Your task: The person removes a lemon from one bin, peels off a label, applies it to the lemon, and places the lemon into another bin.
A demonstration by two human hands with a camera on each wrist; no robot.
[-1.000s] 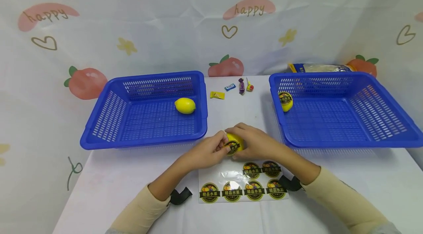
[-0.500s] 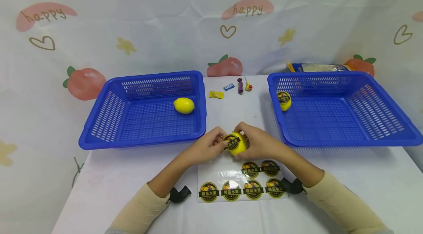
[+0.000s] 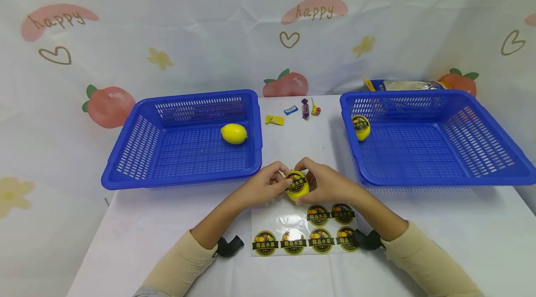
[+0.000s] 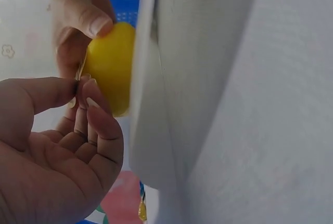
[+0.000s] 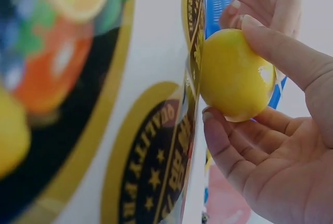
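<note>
A yellow lemon (image 3: pixel 298 190) with a round black-and-gold sticker (image 3: pixel 295 181) on it is held just above the table, between both hands. My right hand (image 3: pixel 311 177) grips the lemon (image 5: pixel 237 76) from the right, thumb on top and fingers curled under. From the left, my left hand (image 3: pixel 279 180) pinches the sticker's edge against the lemon (image 4: pixel 109 68) with thumb and fingertips. A clear sticker sheet (image 3: pixel 305 234) with several more stickers lies flat just in front of the hands.
The left blue basket (image 3: pixel 125 166) holds a plain lemon (image 3: pixel 233 133). A stickered lemon (image 3: pixel 361 128) lies in the right blue basket (image 3: pixel 481 173). Small wrapped candies (image 3: pixel 275 120) lie between the baskets at the back. A bag (image 3: pixel 406 85) sits behind the right basket.
The lemon has been turned between the hands, so its sticker moved from the lower left side to the top, facing the head camera. Both hands stay at the same spot.
</note>
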